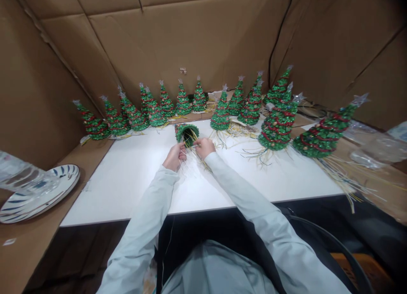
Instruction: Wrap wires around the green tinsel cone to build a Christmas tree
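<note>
A small green Christmas tree [178,132] lies on its side on the white board, its hollow base facing me. Thin white and yellow wires [188,158] trail out of that opening. At the left of the opening my left hand [175,155] has its fingers closed on some of the wires. On the other side my right hand [205,147] pinches more of them between thumb and fingers. The tip of the lying tree is hidden behind its base.
Several decorated trees with star tops [152,109] stand along the cardboard wall [203,40]. Larger trees [276,126] with loose wires stand at right. A patterned plate [68,175] bearing a clear plastic bottle [25,175] sits at left. The white board [127,171] ends near my lap.
</note>
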